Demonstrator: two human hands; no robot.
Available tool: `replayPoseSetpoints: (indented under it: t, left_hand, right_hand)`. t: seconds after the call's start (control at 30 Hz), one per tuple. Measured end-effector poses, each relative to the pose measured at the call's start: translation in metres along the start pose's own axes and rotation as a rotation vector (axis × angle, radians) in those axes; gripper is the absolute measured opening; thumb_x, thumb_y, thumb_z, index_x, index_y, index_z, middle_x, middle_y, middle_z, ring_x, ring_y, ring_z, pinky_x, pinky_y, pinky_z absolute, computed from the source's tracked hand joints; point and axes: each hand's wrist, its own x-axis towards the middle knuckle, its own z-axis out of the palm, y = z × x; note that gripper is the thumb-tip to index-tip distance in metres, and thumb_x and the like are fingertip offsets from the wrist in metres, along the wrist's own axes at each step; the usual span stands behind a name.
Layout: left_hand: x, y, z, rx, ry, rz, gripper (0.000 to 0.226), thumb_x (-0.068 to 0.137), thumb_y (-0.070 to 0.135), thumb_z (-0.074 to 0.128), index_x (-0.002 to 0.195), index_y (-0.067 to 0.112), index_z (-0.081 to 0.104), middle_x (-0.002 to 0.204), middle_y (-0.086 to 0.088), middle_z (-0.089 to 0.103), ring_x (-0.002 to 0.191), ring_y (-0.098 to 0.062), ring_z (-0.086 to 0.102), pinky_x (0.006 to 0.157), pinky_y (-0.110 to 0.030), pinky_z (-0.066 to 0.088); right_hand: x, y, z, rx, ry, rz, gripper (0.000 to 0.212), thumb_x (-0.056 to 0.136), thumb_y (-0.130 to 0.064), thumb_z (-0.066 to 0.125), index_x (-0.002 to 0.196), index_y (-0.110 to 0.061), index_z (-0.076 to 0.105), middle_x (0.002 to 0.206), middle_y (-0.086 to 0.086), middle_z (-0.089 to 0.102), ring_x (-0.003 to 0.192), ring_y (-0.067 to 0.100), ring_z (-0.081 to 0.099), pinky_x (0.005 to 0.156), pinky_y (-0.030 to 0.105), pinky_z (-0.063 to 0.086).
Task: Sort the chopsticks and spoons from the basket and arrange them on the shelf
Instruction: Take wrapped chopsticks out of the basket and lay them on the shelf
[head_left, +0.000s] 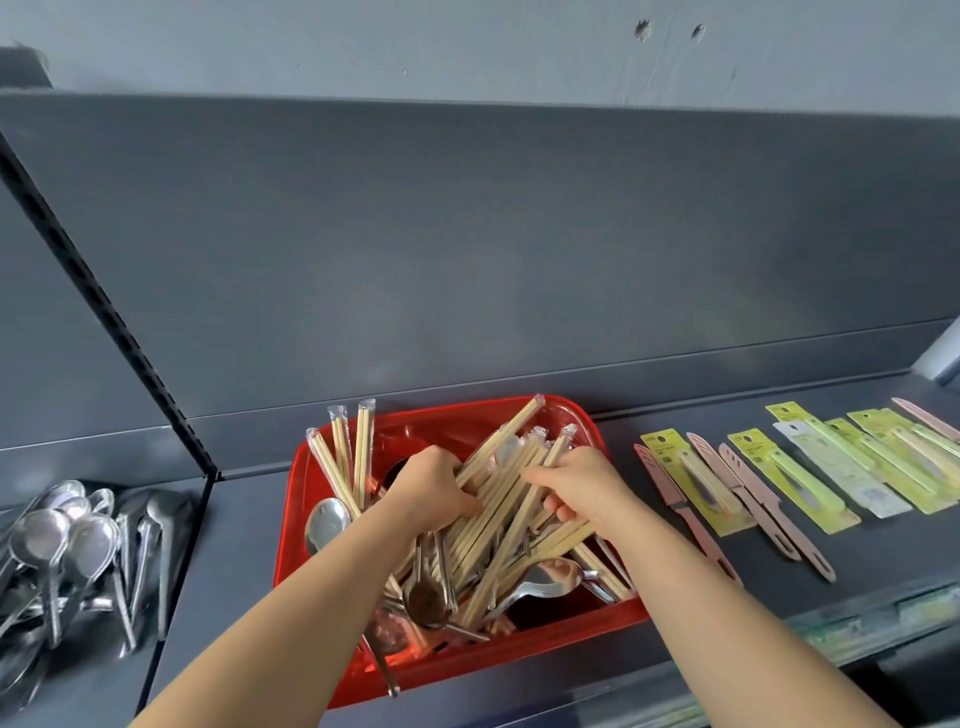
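Note:
A red plastic basket (447, 415) stands on the dark shelf (571, 613). It holds many wrapped wooden chopsticks (498, 509) mixed with metal spoons (327, 519). My left hand (431, 488) grips a bundle of chopsticks from the left, fingers curled round them. My right hand (582, 488) pinches chopsticks of the same bundle from the right. Three wrapped chopstick pairs (343, 457) lean on the basket's back left corner. A pile of sorted spoons (78, 545) lies on the neighbouring shelf section at the left.
Pink knives (748, 499) and carded yellow-green knife packs (831, 467) lie in a row on the shelf right of the basket. A slotted upright (104, 312) divides the shelf sections. The grey back panel (519, 234) rises behind.

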Motion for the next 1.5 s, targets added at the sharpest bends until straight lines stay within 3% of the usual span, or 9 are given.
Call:
replayPoseSetpoints:
  t: [0.23, 0.4, 0.53, 0.7, 0.8, 0.97, 1.1, 1.33, 1.5]
  left_hand:
    - [-0.001, -0.003, -0.002, 0.056, -0.056, 0.017, 0.009, 0.077, 0.022, 0.065, 0.079, 0.014, 0.065, 0.071, -0.002, 0.064, 0.057, -0.015, 0.057, 0.048, -0.023, 0.042]
    - [-0.005, -0.004, -0.008, -0.068, -0.077, 0.029, 0.012, 0.084, 0.020, 0.060, 0.090, 0.010, 0.063, 0.070, 0.000, 0.056, 0.057, -0.015, 0.050, 0.053, -0.026, 0.042]
    - [-0.011, -0.003, -0.013, -0.198, -0.044, 0.048, 0.004, 0.089, 0.020, 0.061, 0.091, 0.017, 0.060, 0.076, 0.000, 0.060, 0.062, -0.011, 0.055, 0.055, -0.021, 0.044]
    - [-0.022, -0.001, -0.023, -0.431, 0.040, 0.050, 0.017, 0.084, 0.028, 0.071, 0.093, 0.015, 0.067, 0.080, -0.005, 0.071, 0.070, -0.019, 0.067, 0.068, -0.031, 0.057]
    - [-0.024, 0.002, -0.030, -0.462, 0.066, 0.060, 0.014, 0.085, 0.029, 0.071, 0.089, 0.016, 0.069, 0.064, 0.005, 0.063, 0.056, -0.012, 0.057, 0.061, -0.027, 0.049]
    - [-0.027, 0.012, -0.039, -0.532, 0.104, 0.089, 0.006, 0.088, 0.028, 0.068, 0.092, 0.024, 0.069, 0.078, 0.004, 0.071, 0.073, -0.013, 0.065, 0.068, -0.025, 0.052]
    - [-0.028, 0.022, -0.057, -0.652, 0.137, 0.145, 0.012, 0.090, 0.025, 0.067, 0.081, 0.016, 0.067, 0.054, 0.011, 0.059, 0.048, -0.006, 0.049, 0.050, -0.018, 0.045]
    - [-0.042, 0.033, -0.097, -0.918, 0.280, 0.227, 0.025, 0.089, 0.026, 0.068, 0.068, 0.014, 0.061, 0.051, 0.007, 0.048, 0.044, -0.008, 0.043, 0.046, -0.016, 0.040]
    - [-0.069, 0.009, -0.129, -1.098, 0.363, 0.191, 0.025, 0.086, 0.029, 0.071, 0.067, 0.016, 0.060, 0.055, 0.002, 0.043, 0.047, -0.011, 0.037, 0.047, -0.020, 0.040]
  right_hand:
    - [0.005, -0.010, 0.014, -0.011, 0.049, 0.027, 0.034, 0.076, -0.035, 0.078, 0.084, -0.004, 0.067, 0.048, 0.004, 0.064, 0.031, 0.010, 0.048, 0.036, 0.019, 0.037]
    - [0.008, -0.013, 0.017, 0.095, 0.042, 0.020, 0.012, 0.078, -0.020, 0.076, 0.080, -0.010, 0.072, 0.049, 0.001, 0.065, 0.041, 0.014, 0.053, 0.040, 0.021, 0.040]
    - [0.007, -0.014, 0.019, 0.292, -0.031, 0.022, 0.014, 0.080, -0.014, 0.074, 0.092, -0.006, 0.073, 0.050, 0.000, 0.059, 0.039, 0.009, 0.044, 0.039, 0.019, 0.036]
    - [0.000, -0.022, 0.005, 0.354, -0.121, -0.078, 0.013, 0.088, -0.014, 0.068, 0.099, -0.009, 0.071, 0.079, 0.007, 0.060, 0.051, 0.008, 0.041, 0.041, 0.019, 0.030]
    - [-0.004, -0.032, -0.006, 0.329, -0.081, -0.153, 0.011, 0.090, -0.015, 0.066, 0.099, -0.009, 0.069, 0.074, 0.003, 0.058, 0.053, 0.007, 0.043, 0.043, 0.018, 0.033]
    - [-0.012, -0.048, -0.016, 0.314, -0.046, -0.241, 0.018, 0.096, -0.022, 0.059, 0.099, -0.004, 0.062, 0.065, 0.005, 0.046, 0.053, 0.010, 0.037, 0.045, 0.018, 0.032]
    - [-0.019, -0.063, -0.023, 0.293, 0.005, -0.310, 0.018, 0.098, -0.026, 0.055, 0.086, -0.013, 0.058, 0.060, 0.000, 0.040, 0.045, 0.006, 0.035, 0.040, 0.015, 0.032]
    - [-0.038, -0.102, -0.027, 0.308, -0.054, -0.474, 0.020, 0.099, -0.026, 0.052, 0.086, -0.014, 0.060, 0.071, 0.005, 0.034, 0.053, 0.009, 0.030, 0.046, 0.020, 0.026]
    - [-0.055, -0.148, -0.004, 0.318, -0.114, -0.566, 0.024, 0.101, -0.027, 0.048, 0.085, -0.013, 0.061, 0.060, -0.006, 0.052, 0.049, 0.005, 0.049, 0.060, 0.027, 0.047]
